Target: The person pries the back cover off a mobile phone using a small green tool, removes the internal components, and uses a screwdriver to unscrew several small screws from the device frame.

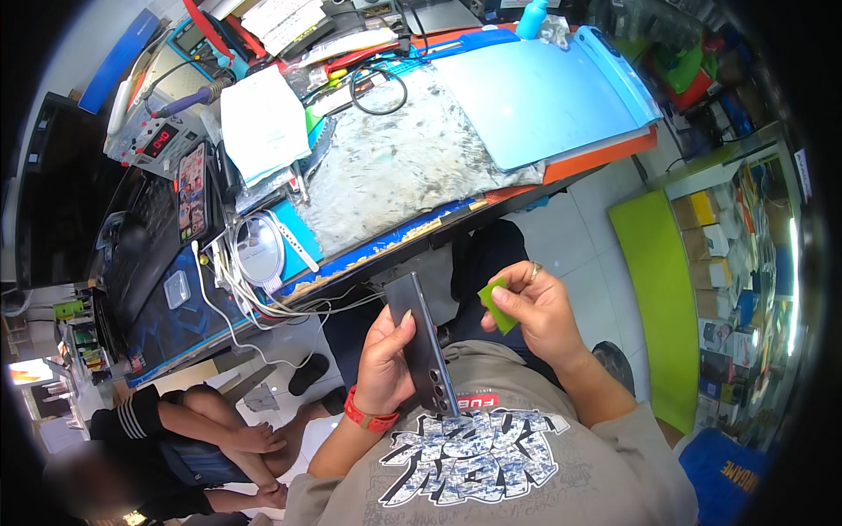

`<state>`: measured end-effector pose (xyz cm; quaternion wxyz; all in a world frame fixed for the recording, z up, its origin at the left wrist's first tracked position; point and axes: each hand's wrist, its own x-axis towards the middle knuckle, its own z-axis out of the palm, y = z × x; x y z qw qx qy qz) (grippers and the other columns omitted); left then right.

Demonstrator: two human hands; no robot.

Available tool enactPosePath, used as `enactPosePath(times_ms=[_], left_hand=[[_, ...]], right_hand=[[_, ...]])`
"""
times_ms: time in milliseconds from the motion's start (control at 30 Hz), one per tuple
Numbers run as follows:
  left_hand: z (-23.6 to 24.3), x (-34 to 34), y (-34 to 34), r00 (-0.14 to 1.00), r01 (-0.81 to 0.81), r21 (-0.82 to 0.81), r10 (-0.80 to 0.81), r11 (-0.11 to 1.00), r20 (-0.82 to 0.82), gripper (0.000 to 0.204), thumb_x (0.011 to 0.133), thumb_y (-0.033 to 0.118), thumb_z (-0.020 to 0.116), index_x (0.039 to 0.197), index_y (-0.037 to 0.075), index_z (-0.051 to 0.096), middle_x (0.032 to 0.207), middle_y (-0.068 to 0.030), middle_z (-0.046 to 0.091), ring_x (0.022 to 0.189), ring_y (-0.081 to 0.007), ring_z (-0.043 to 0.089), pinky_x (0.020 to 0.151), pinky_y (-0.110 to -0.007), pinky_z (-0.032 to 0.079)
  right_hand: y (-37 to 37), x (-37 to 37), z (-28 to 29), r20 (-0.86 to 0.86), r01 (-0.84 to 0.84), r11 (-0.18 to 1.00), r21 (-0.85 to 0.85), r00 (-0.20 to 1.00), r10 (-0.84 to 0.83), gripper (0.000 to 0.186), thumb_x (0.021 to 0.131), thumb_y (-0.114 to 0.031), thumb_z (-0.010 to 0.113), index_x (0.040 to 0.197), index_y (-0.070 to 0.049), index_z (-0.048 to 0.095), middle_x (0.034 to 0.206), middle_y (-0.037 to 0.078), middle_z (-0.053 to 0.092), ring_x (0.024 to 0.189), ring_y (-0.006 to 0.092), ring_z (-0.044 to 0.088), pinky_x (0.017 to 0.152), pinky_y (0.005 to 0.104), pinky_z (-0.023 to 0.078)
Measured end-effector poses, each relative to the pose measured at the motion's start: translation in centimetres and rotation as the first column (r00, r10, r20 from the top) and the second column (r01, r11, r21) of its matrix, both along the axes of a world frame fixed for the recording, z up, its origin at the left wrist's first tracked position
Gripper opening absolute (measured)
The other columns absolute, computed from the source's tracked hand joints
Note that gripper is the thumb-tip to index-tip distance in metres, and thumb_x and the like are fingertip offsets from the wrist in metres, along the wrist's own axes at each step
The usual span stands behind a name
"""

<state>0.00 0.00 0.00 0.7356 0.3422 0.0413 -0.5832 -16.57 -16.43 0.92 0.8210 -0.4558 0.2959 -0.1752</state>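
Note:
My left hand, red strap on its wrist, grips a dark grey smartphone along its length, with the rear camera lenses at the end nearest my body. Just right of it, my right hand, with a ring on one finger, pinches a small flat green plastic piece between thumb and fingers. Both hands are over my lap, below the workbench's front edge.
The cluttered bench holds a grimy mat, blue board, papers, cables, another phone and a power supply. A seated person is at lower left. A glass display case stands right.

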Motion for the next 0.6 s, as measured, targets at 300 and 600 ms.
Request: enactPosePath(times_ms=[300,600], left_hand=[[-0.1,-2.4,0.0,0.9,-0.171,0.022,0.147,0.985,0.411,0.034,0.104,0.016,0.068,0.131,0.005,0.052,0.112,-0.007,0.068,0.099,-0.0158,0.069,0.089,-0.033,0.057],[-0.6,-3.3,0.6,0.804,-0.271,-0.028,0.242,0.962,0.543,0.042,0.101,0.01,0.072,0.136,0.001,0.051,0.127,-0.0104,0.065,0.112,-0.0164,0.063,0.102,-0.034,0.049]], right_hand=[[3.6,1.2,1.5,-0.015,0.004,0.998,-0.063,1.0,-0.005,0.014,0.105,-0.007,0.062,0.114,0.001,0.055,0.104,0.008,0.065,0.085,0.0114,0.07,0.076,0.0275,0.06],[4.8,1.7,0.9,-0.004,0.046,0.766,-0.641,0.998,-0.063,0.01,0.101,-0.001,0.066,0.109,0.003,0.06,0.098,0.011,0.068,0.087,0.0151,0.071,0.075,0.0281,0.057]])
